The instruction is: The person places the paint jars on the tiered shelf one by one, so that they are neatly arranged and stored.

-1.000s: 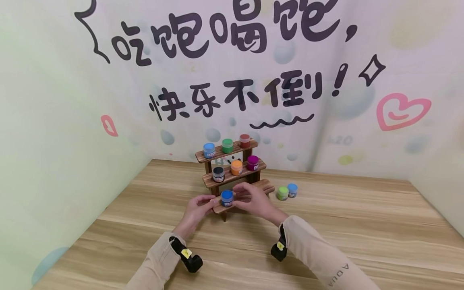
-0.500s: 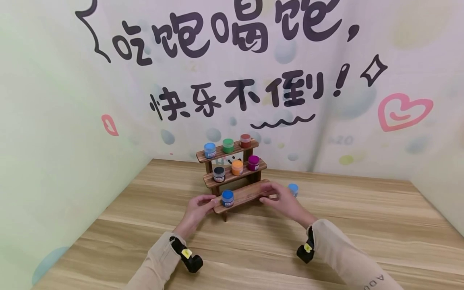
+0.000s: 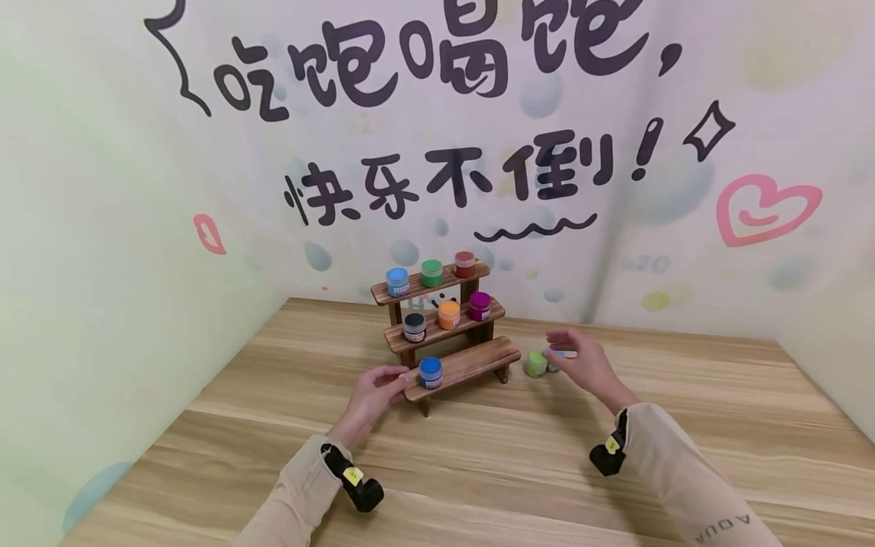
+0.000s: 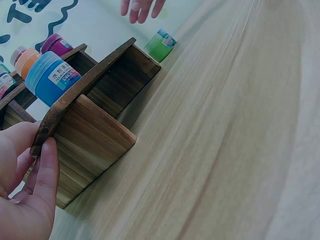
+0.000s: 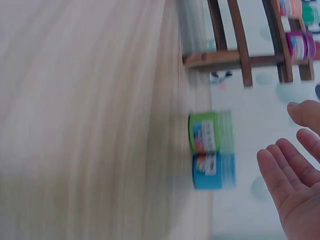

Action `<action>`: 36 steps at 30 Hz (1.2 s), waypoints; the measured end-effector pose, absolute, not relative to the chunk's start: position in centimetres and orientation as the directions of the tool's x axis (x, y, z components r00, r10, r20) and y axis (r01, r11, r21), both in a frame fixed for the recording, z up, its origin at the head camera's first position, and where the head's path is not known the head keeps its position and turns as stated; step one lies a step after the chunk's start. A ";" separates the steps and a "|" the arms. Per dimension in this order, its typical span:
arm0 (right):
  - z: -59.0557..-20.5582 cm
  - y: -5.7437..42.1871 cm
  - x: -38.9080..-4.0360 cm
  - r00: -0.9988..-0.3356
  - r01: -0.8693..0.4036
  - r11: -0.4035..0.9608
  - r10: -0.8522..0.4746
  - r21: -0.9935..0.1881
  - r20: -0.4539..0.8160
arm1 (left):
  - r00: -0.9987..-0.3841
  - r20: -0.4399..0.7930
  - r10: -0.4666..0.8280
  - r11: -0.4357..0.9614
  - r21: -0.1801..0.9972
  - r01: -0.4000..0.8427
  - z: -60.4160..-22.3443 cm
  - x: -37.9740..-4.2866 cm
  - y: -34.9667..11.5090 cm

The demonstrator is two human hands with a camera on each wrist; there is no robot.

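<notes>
A three-step wooden display rack (image 3: 481, 362) stands on the table. My left hand (image 3: 369, 400) pinches the left end of its lowest step between thumb and fingers, plain in the left wrist view. On that step, close to this hand, sits a dark blue paint jar (image 3: 431, 374). My right hand (image 3: 589, 368) hovers right of the rack with its fingers apart and nothing in them. Below and beside it, a lime green paint jar (image 3: 536, 364) and a light blue paint jar (image 5: 207, 171) stand side by side on the table. The hand partly covers the light blue one in the head view.
The middle step bears a black jar (image 3: 414, 327), an orange jar (image 3: 449, 314) and a purple jar (image 3: 481, 306). Above them on the top step are a sky blue jar (image 3: 397, 282), a green jar (image 3: 432, 273) and a red-brown jar (image 3: 465, 264). A printed cloth (image 3: 383, 251) hangs behind.
The right hand has left the dark blue jar's side and moved right, past the rack's end, to above the two loose jars. My left hand keeps its place on the rack.
</notes>
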State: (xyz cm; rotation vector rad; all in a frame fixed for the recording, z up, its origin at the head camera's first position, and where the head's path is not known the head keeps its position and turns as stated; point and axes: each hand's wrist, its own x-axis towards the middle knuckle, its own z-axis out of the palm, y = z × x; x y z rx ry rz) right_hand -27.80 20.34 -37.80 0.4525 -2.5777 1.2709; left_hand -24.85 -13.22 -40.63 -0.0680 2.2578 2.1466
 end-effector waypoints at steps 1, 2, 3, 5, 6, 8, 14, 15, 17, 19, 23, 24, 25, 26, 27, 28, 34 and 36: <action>-37.9 20.6 -27.9 -0.930 -0.359 0.581 -0.157 -0.731 0.332 | -0.999 -0.050 -0.013 0.048 0.998 -0.051 -40.6 -24.9 -13.2; -37.9 20.8 -28.0 -0.935 -0.345 0.586 -0.144 -0.733 0.325 | -0.999 -0.052 -0.013 0.042 0.998 -0.052 -40.6 -24.9 -13.2; -38.0 21.1 -28.1 -0.939 -0.332 0.590 -0.132 -0.736 0.318 | -0.999 -0.052 -0.012 0.038 0.998 -0.052 -40.7 -24.8 -13.2; -38.2 21.4 -28.3 -0.947 -0.308 0.597 -0.113 -0.741 0.302 | -0.999 -0.050 -0.013 0.035 0.998 -0.051 -40.6 -24.8 -13.2; -38.3 21.6 -28.4 -0.950 -0.298 0.598 -0.109 -0.744 0.294 | -0.999 -0.049 -0.014 0.031 0.998 -0.050 -40.6 -24.8 -13.2; -38.5 21.8 -28.6 -0.954 -0.287 0.594 -0.107 -0.752 0.280 | -0.999 -0.047 -0.017 0.030 0.998 -0.047 -40.6 -24.7 -13.1; -39.1 22.1 -29.0 -0.971 -0.239 0.576 -0.134 -0.782 0.198 | -0.999 -0.043 -0.028 0.057 0.997 -0.045 -40.4 -24.5 -13.1; -39.2 22.1 -29.0 -0.973 -0.230 0.574 -0.137 -0.786 0.184 | -0.999 -0.044 -0.030 0.063 0.997 -0.046 -40.4 -24.5 -13.1; -39.5 22.1 -29.2 -0.975 -0.220 0.576 -0.143 -0.787 0.168 | -0.999 -0.044 -0.027 0.073 0.996 -0.045 -40.4 -24.6 -13.2; -40.0 22.2 -29.4 -0.974 -0.224 0.574 -0.154 -0.788 0.165 | -0.999 -0.045 -0.026 0.076 0.996 -0.047 -40.4 -24.5 -13.2; -40.4 22.1 -29.8 -0.974 -0.222 0.578 -0.162 -0.785 0.157 | -0.999 -0.044 -0.025 0.064 0.997 -0.046 -40.6 -24.6 -13.1; -40.5 22.1 -29.8 -0.974 -0.224 0.580 -0.164 -0.783 0.157 | -0.999 -0.045 -0.027 0.062 0.997 -0.047 -40.6 -24.6 -13.1; -40.5 22.1 -29.9 -0.973 -0.227 0.581 -0.166 -0.782 0.159 | -0.999 -0.044 -0.026 0.058 0.997 -0.045 -40.6 -24.6 -13.1; -40.5 22.1 -29.9 -0.973 -0.229 0.583 -0.168 -0.780 0.161 | -0.999 -0.045 -0.025 0.056 0.997 -0.046 -40.7 -24.6 -13.1; -40.6 22.0 -29.9 -0.971 -0.237 0.582 -0.171 -0.778 0.168 | -0.999 -0.045 -0.025 0.057 0.997 -0.046 -40.7 -24.6 -13.1; -40.6 22.0 -30.0 -0.969 -0.244 0.581 -0.173 -0.777 0.175 | -0.999 -0.043 -0.024 0.062 0.997 -0.044 -40.7 -24.6 -13.1; -40.8 22.0 -30.2 -0.972 -0.234 0.588 -0.157 -0.774 0.175 | -0.999 -0.041 -0.017 0.079 0.996 -0.042 -40.6 -24.6 -13.2; -40.8 22.2 -30.1 -0.978 -0.210 0.600 -0.140 -0.772 0.156 | -0.999 -0.044 -0.018 0.079 0.996 -0.046 -40.6 -24.6 -13.2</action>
